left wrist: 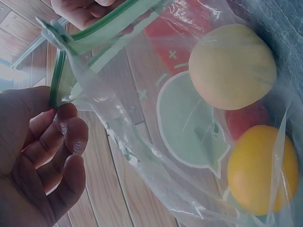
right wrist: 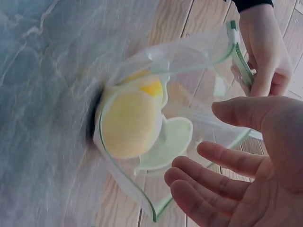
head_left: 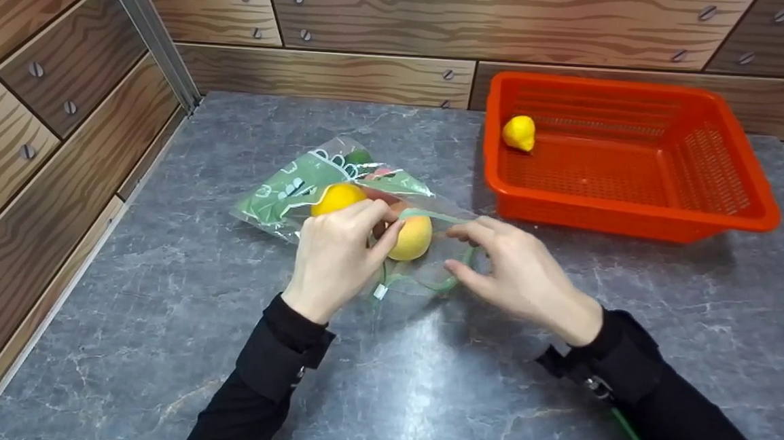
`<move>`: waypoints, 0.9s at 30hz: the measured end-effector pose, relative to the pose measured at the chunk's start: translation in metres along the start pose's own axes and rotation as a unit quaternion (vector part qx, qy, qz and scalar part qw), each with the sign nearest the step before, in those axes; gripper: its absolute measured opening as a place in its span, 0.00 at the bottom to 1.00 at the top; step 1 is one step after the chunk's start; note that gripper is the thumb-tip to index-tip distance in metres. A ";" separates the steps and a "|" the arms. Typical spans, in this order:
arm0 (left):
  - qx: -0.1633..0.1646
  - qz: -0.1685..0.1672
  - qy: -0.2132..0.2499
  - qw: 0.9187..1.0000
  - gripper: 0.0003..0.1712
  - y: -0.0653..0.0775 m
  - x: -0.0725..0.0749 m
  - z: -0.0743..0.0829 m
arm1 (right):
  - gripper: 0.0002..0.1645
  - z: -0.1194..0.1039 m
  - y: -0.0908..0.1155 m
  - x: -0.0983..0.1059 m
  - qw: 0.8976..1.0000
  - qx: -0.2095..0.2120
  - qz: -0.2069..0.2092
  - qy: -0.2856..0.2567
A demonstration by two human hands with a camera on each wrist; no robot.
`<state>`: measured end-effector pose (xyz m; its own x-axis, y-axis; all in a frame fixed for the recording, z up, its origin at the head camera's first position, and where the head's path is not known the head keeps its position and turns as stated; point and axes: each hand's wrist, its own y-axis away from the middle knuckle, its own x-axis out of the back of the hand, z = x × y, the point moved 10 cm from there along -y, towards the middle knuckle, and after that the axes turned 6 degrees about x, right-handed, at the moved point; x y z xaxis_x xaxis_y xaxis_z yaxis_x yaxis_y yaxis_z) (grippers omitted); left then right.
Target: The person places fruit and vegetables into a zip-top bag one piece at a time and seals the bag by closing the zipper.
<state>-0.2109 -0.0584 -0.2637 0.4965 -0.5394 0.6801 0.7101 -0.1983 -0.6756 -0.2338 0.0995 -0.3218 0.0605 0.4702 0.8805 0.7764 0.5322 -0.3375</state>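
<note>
Clear, green-printed plastic zip bag (head_left: 316, 176) has its mouth (head_left: 438, 216) betw. L hand (head_left: 339, 247), pinching its rim, & R hand (head_left: 524, 269), loosely spread just beside it, gripping nothing.

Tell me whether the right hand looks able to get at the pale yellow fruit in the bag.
Probably yes: the right hand seems to hold nothing, and the bag gapes open toward it, with the pale yellow fruit nearest its mouth.
</note>
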 end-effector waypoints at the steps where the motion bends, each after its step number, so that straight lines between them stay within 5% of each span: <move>1: 0.000 0.002 0.000 1.000 0.07 0.000 0.000 0.000 | 0.22 0.001 0.000 0.002 1.000 -0.001 0.002 -0.001; 18: 0.001 0.005 0.000 1.000 0.06 0.000 0.001 -0.002 | 0.22 0.062 0.008 0.079 0.992 -0.075 0.101 -0.026; 27: 0.002 0.009 0.001 1.000 0.06 -0.001 0.001 -0.001 | 0.25 0.086 -0.004 0.095 0.991 -0.098 0.092 -0.006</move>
<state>-0.2115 -0.0596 -0.2628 0.5079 -0.5454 0.6668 0.7032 -0.1847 -0.6866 -0.2849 0.2024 -0.2649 0.2061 0.5554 0.8056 0.8600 0.2900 -0.4200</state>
